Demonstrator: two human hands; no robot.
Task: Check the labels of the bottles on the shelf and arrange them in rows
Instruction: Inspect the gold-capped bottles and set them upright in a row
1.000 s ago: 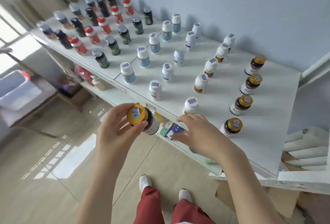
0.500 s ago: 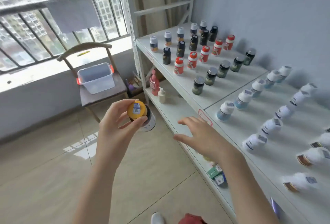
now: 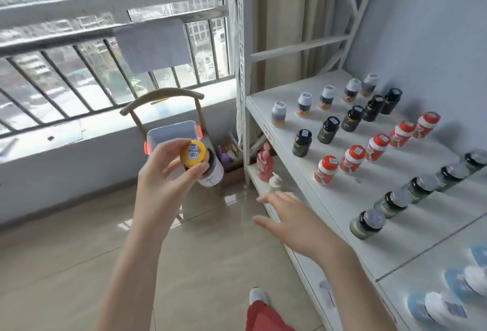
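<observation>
One yellow-capped bottle (image 3: 193, 154), gripped in left hand (image 3: 163, 172). Right hand (image 3: 295, 220) empty, fingers (image 3: 274, 197) spread, near shelf (image 3: 342, 198). Five red-capped bottles (image 3: 351, 158) there.

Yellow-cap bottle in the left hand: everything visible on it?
The yellow-cap bottle is held in the air, off the shelf, tilted, cap toward the camera. Round yellow cap with a small white-and-blue code sticker; dark body, pale label lower down, print unreadable. The left hand pinches the cap rim; nothing else touches it.

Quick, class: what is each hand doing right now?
Left hand: grips the yellow-capped bottle.
Right hand: open, fingers straight, holding nothing.
</observation>
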